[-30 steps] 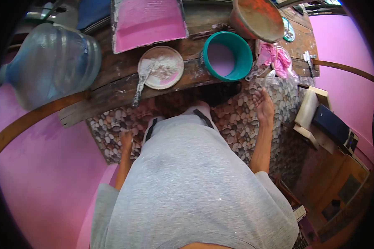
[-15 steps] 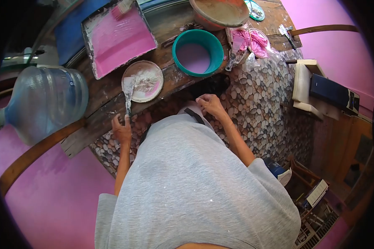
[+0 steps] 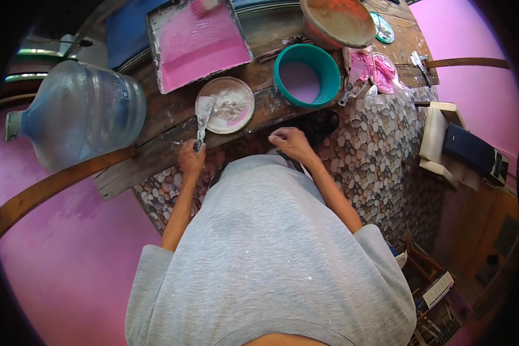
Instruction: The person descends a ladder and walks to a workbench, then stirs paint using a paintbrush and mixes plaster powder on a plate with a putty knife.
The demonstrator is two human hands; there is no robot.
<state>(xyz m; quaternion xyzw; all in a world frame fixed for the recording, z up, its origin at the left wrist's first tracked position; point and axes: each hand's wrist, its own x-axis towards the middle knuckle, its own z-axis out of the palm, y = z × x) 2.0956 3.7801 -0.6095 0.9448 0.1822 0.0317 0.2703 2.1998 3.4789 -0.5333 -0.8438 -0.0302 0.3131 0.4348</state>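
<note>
My left hand (image 3: 191, 159) is closed around the handle end of a putty knife (image 3: 203, 119). The knife's whitened blade rests on the rim of a round, shallow lid (image 3: 240, 122) that holds white powdery paste with a pink smear. Over my lap, my right hand (image 3: 294, 145) hovers with its fingers curled in, and nothing shows in them. Beyond that hand stands a teal bucket (image 3: 333, 81) containing pale lilac liquid. A paint tray (image 3: 200, 40) with pink paint lies behind the lid, and a brush (image 3: 205, 7) rests at its far end.
A large clear water jug (image 3: 86, 115) lies on its side at the left. An orange-brown basin (image 3: 340, 23), pink plastic bag (image 3: 380, 75) and another scraper (image 3: 422, 68) occupy the wooden table (image 3: 147, 164). A cream and dark-blue object (image 3: 464, 144) stands right of the pebble-patterned surface (image 3: 363, 144).
My view has shifted, so the table's things sit farther right. My left hand has closed more around the putty knife's handle. My right hand's fingers are drawn closer together.
</note>
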